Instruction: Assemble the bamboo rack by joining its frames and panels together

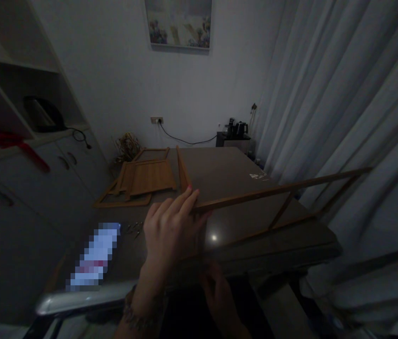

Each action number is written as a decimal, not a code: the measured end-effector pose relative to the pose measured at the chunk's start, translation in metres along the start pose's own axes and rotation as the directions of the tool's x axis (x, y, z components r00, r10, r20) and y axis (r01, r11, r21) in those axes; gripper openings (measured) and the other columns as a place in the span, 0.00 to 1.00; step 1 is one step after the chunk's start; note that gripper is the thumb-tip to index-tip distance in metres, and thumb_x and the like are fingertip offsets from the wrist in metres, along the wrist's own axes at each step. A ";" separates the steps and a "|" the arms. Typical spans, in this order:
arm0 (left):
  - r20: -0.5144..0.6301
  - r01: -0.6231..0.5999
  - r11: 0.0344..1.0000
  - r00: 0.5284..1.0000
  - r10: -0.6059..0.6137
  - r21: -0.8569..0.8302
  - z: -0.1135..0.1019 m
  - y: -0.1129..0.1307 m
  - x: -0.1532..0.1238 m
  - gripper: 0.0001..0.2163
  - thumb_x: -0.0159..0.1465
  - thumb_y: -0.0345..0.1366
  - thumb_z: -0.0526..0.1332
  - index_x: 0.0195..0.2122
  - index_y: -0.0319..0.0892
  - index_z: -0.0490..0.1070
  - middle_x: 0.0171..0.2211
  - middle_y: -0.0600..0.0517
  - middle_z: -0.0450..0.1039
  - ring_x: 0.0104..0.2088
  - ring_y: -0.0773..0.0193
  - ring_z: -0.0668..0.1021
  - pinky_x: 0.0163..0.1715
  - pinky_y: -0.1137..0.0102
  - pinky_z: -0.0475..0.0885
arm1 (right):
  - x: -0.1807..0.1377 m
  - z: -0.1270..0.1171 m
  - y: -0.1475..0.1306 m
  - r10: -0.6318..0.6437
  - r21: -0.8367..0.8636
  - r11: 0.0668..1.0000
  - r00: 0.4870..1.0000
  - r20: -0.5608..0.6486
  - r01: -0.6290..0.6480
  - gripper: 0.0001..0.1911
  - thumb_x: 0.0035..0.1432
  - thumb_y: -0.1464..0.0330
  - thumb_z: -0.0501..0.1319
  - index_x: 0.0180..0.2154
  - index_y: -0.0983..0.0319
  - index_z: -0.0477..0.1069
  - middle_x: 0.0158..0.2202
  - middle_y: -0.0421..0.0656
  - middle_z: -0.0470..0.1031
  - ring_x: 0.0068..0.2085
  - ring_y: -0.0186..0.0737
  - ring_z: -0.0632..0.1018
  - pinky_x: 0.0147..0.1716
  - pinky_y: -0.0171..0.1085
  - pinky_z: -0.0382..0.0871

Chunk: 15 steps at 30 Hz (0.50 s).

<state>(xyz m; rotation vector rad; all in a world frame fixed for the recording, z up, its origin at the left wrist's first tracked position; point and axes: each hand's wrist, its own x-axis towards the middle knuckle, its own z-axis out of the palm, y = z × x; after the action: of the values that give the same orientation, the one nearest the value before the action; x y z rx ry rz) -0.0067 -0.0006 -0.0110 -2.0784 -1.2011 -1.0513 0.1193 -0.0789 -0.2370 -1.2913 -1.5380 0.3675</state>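
Observation:
My left hand (170, 226) is closed around the near-left end of a long wooden frame (255, 195). The frame stands on its long side and stretches away to the right, with crossbars between its two rails. A narrow wooden panel (182, 169) is seen nearly edge-on and meets the frame at my left fingertips. Lower down, in shadow at the table's front edge, my right hand (218, 289) has its fingers curled near the frame's lower corner. What those fingers hold, if anything, is too dark to see. Small metal screws (135, 228) lie left of my left hand.
Slatted wooden panels and frames (149, 176) are stacked at the table's left. A lit, blurred-out phone (94, 256) lies near the front left. Small white bits (258, 176) sit on the table (216, 165) at right. A curtain (347, 117) hangs along the right side.

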 end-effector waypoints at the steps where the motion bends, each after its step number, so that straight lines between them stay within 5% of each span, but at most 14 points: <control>1: -0.001 -0.001 1.000 1.000 0.001 -0.003 0.000 0.000 0.000 0.19 0.62 0.48 0.60 0.50 0.45 0.72 0.48 0.51 0.78 0.34 0.58 0.80 0.32 0.61 0.66 | -0.001 0.002 -0.002 0.013 0.028 1.000 1.000 0.006 -0.013 0.16 0.69 0.62 0.49 0.53 0.61 0.65 0.45 0.49 0.78 0.44 0.42 0.81 0.43 0.37 0.76; 8: -0.007 -0.009 1.000 1.000 0.009 0.009 0.000 0.000 0.000 0.19 0.62 0.48 0.60 0.50 0.44 0.73 0.48 0.51 0.78 0.33 0.58 0.80 0.32 0.61 0.66 | 0.001 0.007 -0.017 0.153 0.111 0.980 0.984 0.088 -0.163 0.13 0.69 0.63 0.49 0.43 0.58 0.72 0.36 0.43 0.80 0.36 0.39 0.81 0.37 0.34 0.76; 15: 0.002 -0.003 1.000 1.000 0.003 0.011 0.001 -0.001 -0.001 0.19 0.62 0.48 0.60 0.50 0.45 0.73 0.48 0.52 0.77 0.34 0.58 0.80 0.32 0.61 0.66 | 0.005 -0.004 -0.014 -0.050 0.035 0.998 0.969 0.241 0.043 0.12 0.67 0.69 0.52 0.49 0.57 0.71 0.45 0.44 0.78 0.46 0.41 0.78 0.47 0.39 0.73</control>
<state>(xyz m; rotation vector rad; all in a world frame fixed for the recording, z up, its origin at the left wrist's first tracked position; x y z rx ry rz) -0.0075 0.0000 -0.0118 -2.0726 -1.2014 -1.0395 0.1155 -0.0818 -0.2220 -1.2198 -1.7569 0.5312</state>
